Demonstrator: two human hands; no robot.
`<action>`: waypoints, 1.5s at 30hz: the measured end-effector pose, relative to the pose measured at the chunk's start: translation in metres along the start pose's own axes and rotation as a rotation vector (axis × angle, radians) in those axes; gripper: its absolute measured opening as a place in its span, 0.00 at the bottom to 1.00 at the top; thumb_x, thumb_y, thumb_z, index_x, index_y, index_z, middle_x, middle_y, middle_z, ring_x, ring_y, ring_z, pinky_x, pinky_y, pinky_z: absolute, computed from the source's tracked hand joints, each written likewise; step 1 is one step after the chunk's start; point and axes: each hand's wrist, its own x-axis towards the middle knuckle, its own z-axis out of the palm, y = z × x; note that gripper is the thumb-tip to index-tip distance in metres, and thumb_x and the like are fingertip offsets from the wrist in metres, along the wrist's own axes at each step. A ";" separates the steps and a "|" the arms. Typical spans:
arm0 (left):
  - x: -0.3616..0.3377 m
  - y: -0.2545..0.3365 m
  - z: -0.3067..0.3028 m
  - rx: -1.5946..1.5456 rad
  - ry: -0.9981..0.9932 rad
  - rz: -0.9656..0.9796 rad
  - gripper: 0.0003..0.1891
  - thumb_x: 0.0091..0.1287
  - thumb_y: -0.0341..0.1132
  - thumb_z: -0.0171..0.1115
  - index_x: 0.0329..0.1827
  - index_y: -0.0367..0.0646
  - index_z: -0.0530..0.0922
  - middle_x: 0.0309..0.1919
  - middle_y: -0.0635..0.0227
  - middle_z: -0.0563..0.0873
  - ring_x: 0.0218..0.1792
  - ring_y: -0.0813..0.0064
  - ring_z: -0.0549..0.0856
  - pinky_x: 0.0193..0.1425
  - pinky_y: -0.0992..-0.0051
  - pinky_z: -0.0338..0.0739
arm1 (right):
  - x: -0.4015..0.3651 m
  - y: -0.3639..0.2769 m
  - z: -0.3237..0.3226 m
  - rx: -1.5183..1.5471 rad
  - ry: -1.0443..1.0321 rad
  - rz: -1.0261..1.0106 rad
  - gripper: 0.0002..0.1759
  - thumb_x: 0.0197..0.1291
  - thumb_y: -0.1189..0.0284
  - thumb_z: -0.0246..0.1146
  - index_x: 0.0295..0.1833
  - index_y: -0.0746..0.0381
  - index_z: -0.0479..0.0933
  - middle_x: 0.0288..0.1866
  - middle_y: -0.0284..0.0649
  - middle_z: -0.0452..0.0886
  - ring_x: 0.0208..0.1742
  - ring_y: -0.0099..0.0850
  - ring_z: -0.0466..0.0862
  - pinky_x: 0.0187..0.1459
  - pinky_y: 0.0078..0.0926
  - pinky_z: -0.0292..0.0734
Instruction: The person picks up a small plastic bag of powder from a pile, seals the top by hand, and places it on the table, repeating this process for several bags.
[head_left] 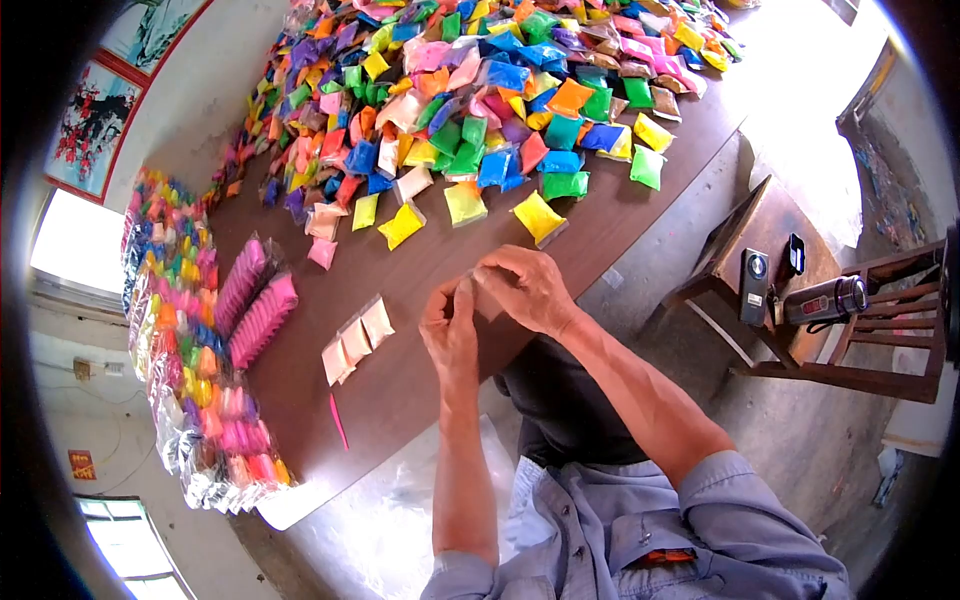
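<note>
Across the brown tabletop (400, 400), head view, both bare hands are raised near the edge closest to the wearer. The left hand (450, 325) has its thumb and fingers drawn together in a pinch. The right hand (525, 290) is likewise pinched, its fingertips meeting those of the left. Whether anything is gripped cannot be told; the point of contact is too small to read.

Left of the left hand, and apart from it, a short slanting row of pale peach packets in clear plastic (354, 342) lies flat on the tabletop. Just beside its lower end lies a thin bright pink strip (339, 422).

Beyond the hands, a large heap of small multicoloured plastic packets (480, 110) covers the far part of the tabletop. At its near fringe, a bright yellow clear-wrapped packet (538, 218) lies near the right hand.

On the left side, two ribbed pink bundles in clear wrap (263, 320) lie side by side, near a long bank of clear bags filled with multicoloured packets (195, 330).

To the right, a small brown wooden table (735, 240) bears a dark rectangular device (754, 285) and a dark metallic cylindrical flask (825, 300), tipped on its side.
</note>
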 end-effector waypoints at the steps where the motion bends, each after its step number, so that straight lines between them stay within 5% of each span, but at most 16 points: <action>1: -0.001 0.002 0.000 0.000 0.003 -0.001 0.13 0.78 0.38 0.68 0.53 0.36 0.88 0.38 0.75 0.88 0.41 0.83 0.80 0.47 0.79 0.76 | 0.000 0.001 0.001 0.010 0.008 0.013 0.08 0.70 0.69 0.68 0.44 0.64 0.85 0.40 0.46 0.88 0.38 0.43 0.89 0.39 0.36 0.83; 6: -0.007 0.007 -0.001 0.041 -0.007 -0.010 0.13 0.78 0.38 0.67 0.44 0.34 0.86 0.33 0.76 0.85 0.37 0.84 0.79 0.43 0.77 0.75 | 0.000 0.004 0.001 0.023 0.034 0.060 0.10 0.70 0.67 0.69 0.46 0.64 0.86 0.40 0.45 0.88 0.39 0.41 0.90 0.40 0.34 0.84; 10: -0.013 -0.003 -0.011 0.142 -0.010 0.088 0.14 0.81 0.41 0.66 0.47 0.37 0.87 0.36 0.77 0.84 0.38 0.84 0.77 0.44 0.79 0.73 | 0.000 0.003 0.001 0.048 0.006 0.096 0.12 0.70 0.66 0.68 0.48 0.65 0.86 0.40 0.45 0.89 0.39 0.37 0.90 0.42 0.31 0.84; 16: -0.028 0.011 -0.010 0.062 0.101 -0.030 0.12 0.77 0.36 0.67 0.39 0.35 0.82 0.27 0.73 0.81 0.31 0.83 0.76 0.36 0.76 0.71 | -0.009 -0.014 -0.003 0.076 -0.115 0.158 0.14 0.71 0.66 0.68 0.50 0.66 0.85 0.41 0.47 0.88 0.39 0.38 0.89 0.42 0.32 0.82; 23: -0.045 0.001 -0.029 0.285 0.022 0.040 0.13 0.79 0.39 0.68 0.49 0.36 0.87 0.36 0.76 0.85 0.37 0.85 0.78 0.38 0.78 0.75 | -0.040 -0.025 0.008 0.050 -0.063 0.079 0.14 0.71 0.65 0.69 0.50 0.67 0.84 0.41 0.49 0.87 0.38 0.42 0.88 0.42 0.33 0.82; 25: -0.050 0.013 -0.020 -0.021 0.102 0.029 0.11 0.79 0.36 0.65 0.49 0.33 0.85 0.32 0.75 0.82 0.35 0.84 0.78 0.38 0.77 0.75 | -0.042 -0.035 0.004 0.019 -0.134 0.091 0.14 0.73 0.65 0.68 0.51 0.67 0.84 0.42 0.49 0.88 0.38 0.40 0.88 0.42 0.33 0.82; 31: -0.070 0.019 -0.051 0.033 0.084 -0.099 0.13 0.79 0.35 0.69 0.56 0.33 0.86 0.40 0.68 0.90 0.41 0.82 0.85 0.44 0.78 0.80 | -0.047 -0.028 0.006 0.021 -0.097 0.038 0.13 0.72 0.66 0.69 0.50 0.67 0.84 0.41 0.47 0.86 0.37 0.38 0.88 0.40 0.32 0.83; 35: -0.079 -0.017 -0.141 0.468 0.354 0.073 0.13 0.75 0.38 0.73 0.53 0.39 0.89 0.38 0.67 0.93 0.36 0.80 0.88 0.39 0.75 0.83 | -0.030 -0.038 -0.007 -0.152 0.099 -0.029 0.07 0.63 0.75 0.74 0.45 0.63 0.86 0.35 0.42 0.83 0.33 0.38 0.85 0.36 0.33 0.81; 37: -0.082 -0.013 -0.180 0.673 0.486 0.102 0.10 0.71 0.38 0.75 0.48 0.42 0.90 0.37 0.64 0.92 0.36 0.72 0.89 0.42 0.68 0.84 | -0.025 -0.030 -0.012 -0.409 0.203 -0.219 0.08 0.59 0.75 0.77 0.43 0.60 0.87 0.35 0.39 0.82 0.34 0.38 0.84 0.36 0.34 0.80; 38: -0.082 -0.015 -0.204 0.678 0.484 0.101 0.10 0.71 0.38 0.75 0.48 0.42 0.90 0.37 0.64 0.92 0.36 0.72 0.89 0.42 0.68 0.84 | -0.026 -0.026 -0.011 -0.442 0.191 -0.198 0.10 0.55 0.75 0.79 0.42 0.57 0.86 0.38 0.36 0.82 0.40 0.38 0.84 0.42 0.37 0.80; 40: -0.082 -0.024 -0.248 1.161 0.504 0.228 0.09 0.68 0.37 0.76 0.44 0.42 0.90 0.36 0.61 0.91 0.38 0.61 0.89 0.47 0.60 0.83 | -0.031 -0.022 -0.006 -0.498 0.155 -0.254 0.12 0.54 0.75 0.80 0.42 0.56 0.86 0.40 0.35 0.82 0.43 0.38 0.84 0.45 0.39 0.80; 45: -0.080 -0.019 -0.287 1.212 0.436 0.149 0.11 0.66 0.37 0.76 0.44 0.39 0.89 0.36 0.56 0.90 0.37 0.57 0.89 0.44 0.60 0.82 | -0.057 -0.011 0.014 -0.523 0.050 -0.307 0.19 0.50 0.73 0.81 0.48 0.53 0.85 0.51 0.37 0.82 0.57 0.42 0.83 0.59 0.46 0.76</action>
